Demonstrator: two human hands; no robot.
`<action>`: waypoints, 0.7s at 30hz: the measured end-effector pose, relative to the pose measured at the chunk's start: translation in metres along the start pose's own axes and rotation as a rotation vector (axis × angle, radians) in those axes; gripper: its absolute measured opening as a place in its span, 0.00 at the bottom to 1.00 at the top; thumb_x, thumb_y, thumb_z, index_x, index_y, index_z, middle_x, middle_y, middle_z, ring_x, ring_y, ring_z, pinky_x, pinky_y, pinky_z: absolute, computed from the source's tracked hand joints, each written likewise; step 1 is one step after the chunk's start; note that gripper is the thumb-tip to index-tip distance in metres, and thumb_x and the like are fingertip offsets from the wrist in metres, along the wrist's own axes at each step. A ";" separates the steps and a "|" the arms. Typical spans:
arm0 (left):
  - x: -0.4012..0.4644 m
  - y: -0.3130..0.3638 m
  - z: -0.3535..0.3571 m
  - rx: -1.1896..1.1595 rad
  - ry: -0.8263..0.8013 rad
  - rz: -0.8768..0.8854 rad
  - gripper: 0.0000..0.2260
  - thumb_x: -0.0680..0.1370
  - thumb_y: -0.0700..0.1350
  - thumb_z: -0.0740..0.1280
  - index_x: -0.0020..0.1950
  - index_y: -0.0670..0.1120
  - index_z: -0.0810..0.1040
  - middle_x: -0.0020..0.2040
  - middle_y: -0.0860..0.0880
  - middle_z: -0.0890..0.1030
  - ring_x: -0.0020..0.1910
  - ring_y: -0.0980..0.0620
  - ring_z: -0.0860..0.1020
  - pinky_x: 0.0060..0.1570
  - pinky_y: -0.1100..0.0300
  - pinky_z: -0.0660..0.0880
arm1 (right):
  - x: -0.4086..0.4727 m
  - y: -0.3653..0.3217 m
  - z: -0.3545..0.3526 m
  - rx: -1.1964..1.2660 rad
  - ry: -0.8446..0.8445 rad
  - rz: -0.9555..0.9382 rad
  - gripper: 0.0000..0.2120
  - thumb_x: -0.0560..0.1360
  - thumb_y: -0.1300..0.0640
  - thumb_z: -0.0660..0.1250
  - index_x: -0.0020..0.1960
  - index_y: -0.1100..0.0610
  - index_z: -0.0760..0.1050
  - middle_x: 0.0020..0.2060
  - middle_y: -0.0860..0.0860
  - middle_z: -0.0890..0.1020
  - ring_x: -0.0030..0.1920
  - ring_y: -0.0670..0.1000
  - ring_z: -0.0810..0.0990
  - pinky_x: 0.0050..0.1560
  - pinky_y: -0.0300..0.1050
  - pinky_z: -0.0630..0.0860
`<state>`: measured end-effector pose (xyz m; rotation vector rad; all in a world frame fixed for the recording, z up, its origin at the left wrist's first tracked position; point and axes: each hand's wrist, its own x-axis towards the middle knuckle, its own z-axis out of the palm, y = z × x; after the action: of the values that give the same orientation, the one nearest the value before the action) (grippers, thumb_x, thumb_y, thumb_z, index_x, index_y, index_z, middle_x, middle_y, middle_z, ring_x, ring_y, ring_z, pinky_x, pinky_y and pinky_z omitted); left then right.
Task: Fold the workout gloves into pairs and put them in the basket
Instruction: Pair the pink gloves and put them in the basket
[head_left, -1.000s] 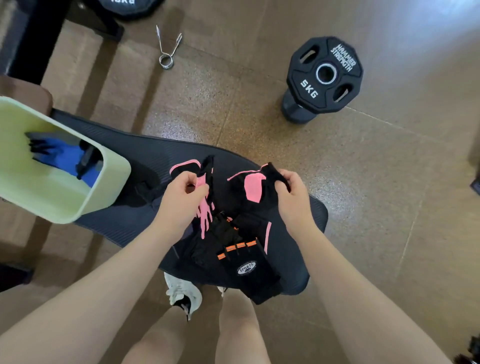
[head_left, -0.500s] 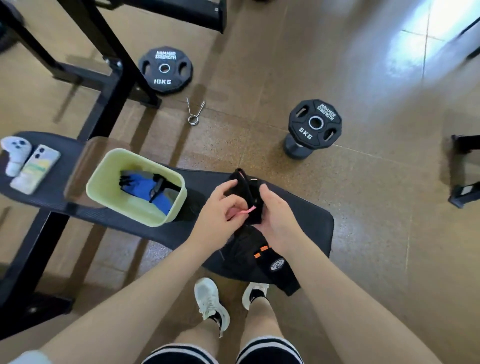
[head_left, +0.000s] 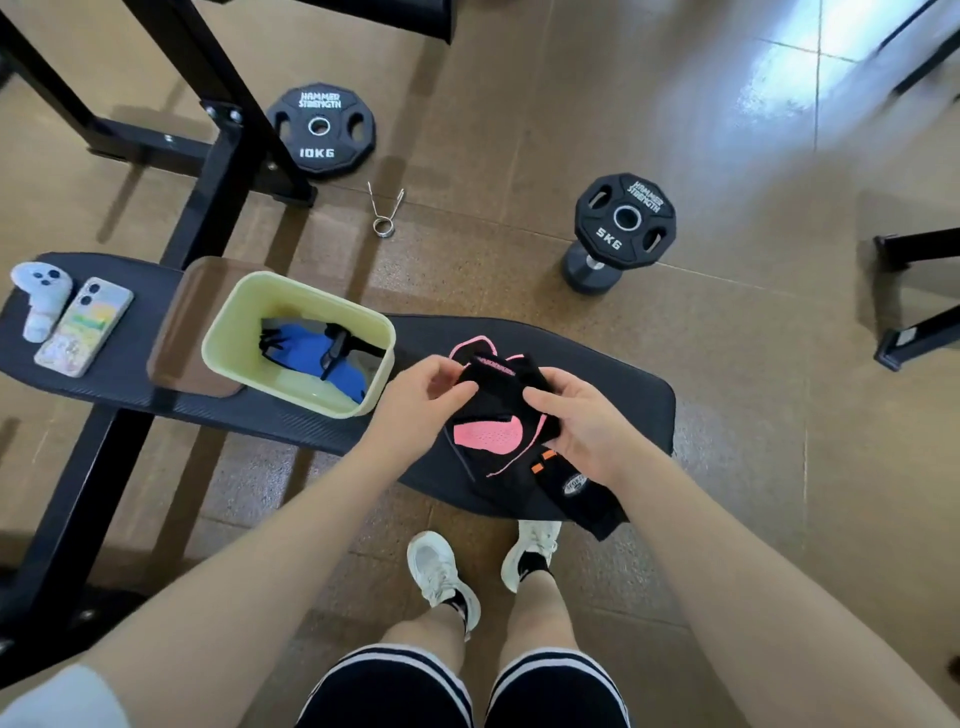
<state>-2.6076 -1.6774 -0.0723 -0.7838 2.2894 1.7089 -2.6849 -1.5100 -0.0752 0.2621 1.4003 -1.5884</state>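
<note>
Both hands hold a black-and-pink fabric workout glove pair (head_left: 496, 410) just above the black padded desk (head_left: 613, 374). The left hand (head_left: 415, 402) pinches the upper left edge of the bundle with thumb and fingers (head_left: 460, 387) closed on the fabric; the right hand (head_left: 582, 421) grips the right side, fingers curled around it. A pink mesh panel faces up at the lower part of the bundle. Under the right hand lies a black glove with orange tabs and an oval logo patch (head_left: 574, 486), partly overhanging the near edge of the desk; whether it is one glove or two stacked cannot be determined. To the left stands a pale yellow-green plastic basket (head_left: 228, 332), resting on the desk beside a brown tray (head_left: 179, 332). Inside the basket lies a blue-and-black glove pair (head_left: 306, 348). At the far left end of the desk sit a white handheld controller (head_left: 39, 291) and a smartphone in a patterned case (head_left: 85, 327), touching each other.
</note>
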 end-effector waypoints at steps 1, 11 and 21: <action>0.000 -0.001 0.003 0.010 -0.005 0.009 0.01 0.75 0.44 0.66 0.46 0.48 0.76 0.41 0.54 0.79 0.43 0.57 0.76 0.43 0.68 0.70 | -0.002 0.001 -0.001 0.019 0.010 0.006 0.09 0.78 0.64 0.58 0.52 0.56 0.75 0.44 0.53 0.81 0.42 0.50 0.81 0.39 0.43 0.79; 0.007 -0.006 0.003 -0.090 -0.274 0.114 0.23 0.74 0.28 0.61 0.30 0.54 0.77 0.51 0.54 0.78 0.52 0.61 0.76 0.55 0.64 0.70 | -0.022 -0.013 -0.057 0.018 0.216 -0.159 0.15 0.76 0.69 0.58 0.49 0.53 0.77 0.40 0.47 0.84 0.42 0.47 0.82 0.39 0.39 0.78; 0.009 0.001 0.033 -0.415 -0.373 -0.040 0.23 0.75 0.26 0.59 0.28 0.48 0.78 0.68 0.51 0.71 0.67 0.52 0.71 0.68 0.49 0.65 | -0.026 -0.011 -0.065 -0.700 0.385 -0.656 0.16 0.68 0.74 0.64 0.46 0.56 0.81 0.48 0.49 0.78 0.53 0.48 0.77 0.62 0.38 0.70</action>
<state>-2.6211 -1.6491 -0.0862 -0.5099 1.6928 2.1321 -2.7065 -1.4429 -0.0700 -0.3702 2.4205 -1.4573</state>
